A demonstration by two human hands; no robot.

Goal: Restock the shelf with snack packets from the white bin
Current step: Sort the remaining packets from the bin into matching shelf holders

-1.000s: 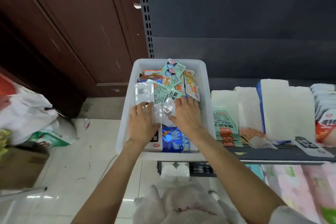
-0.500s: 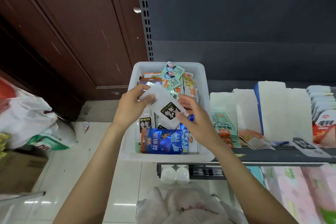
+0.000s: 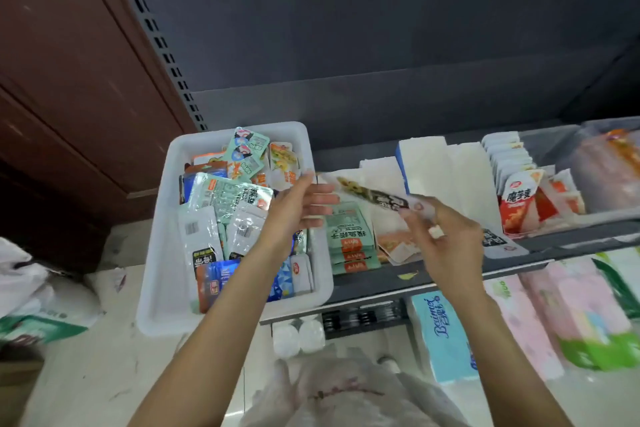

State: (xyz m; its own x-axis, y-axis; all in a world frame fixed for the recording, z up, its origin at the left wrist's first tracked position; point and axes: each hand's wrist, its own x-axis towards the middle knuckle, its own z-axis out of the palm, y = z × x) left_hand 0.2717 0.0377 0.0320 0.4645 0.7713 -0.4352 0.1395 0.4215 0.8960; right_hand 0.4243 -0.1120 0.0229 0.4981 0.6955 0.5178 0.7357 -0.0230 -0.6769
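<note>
The white bin (image 3: 162, 274) stands at the left end of the dark shelf (image 3: 433, 279), full of mixed snack packets. A white snack packet with black lettering (image 3: 374, 196) hangs in the air above the shelf, just right of the bin. My right hand (image 3: 446, 239) pinches its right end. My left hand (image 3: 298, 210) touches its left end with fingers nearly straight. Below the packet lies a stack of green packets (image 3: 348, 237) on the shelf.
White cartons (image 3: 426, 163) stand at the shelf's back. Red-and-white packets (image 3: 519, 201) fill a tray further right. Tissue packs (image 3: 446, 336) sit on the lower shelf. Bags (image 3: 41, 298) lie on the floor at left, beside a brown door (image 3: 69, 73).
Both hands lifted a white packet out of the bin and carried it right, over the shelf. The view shifted right as well.
</note>
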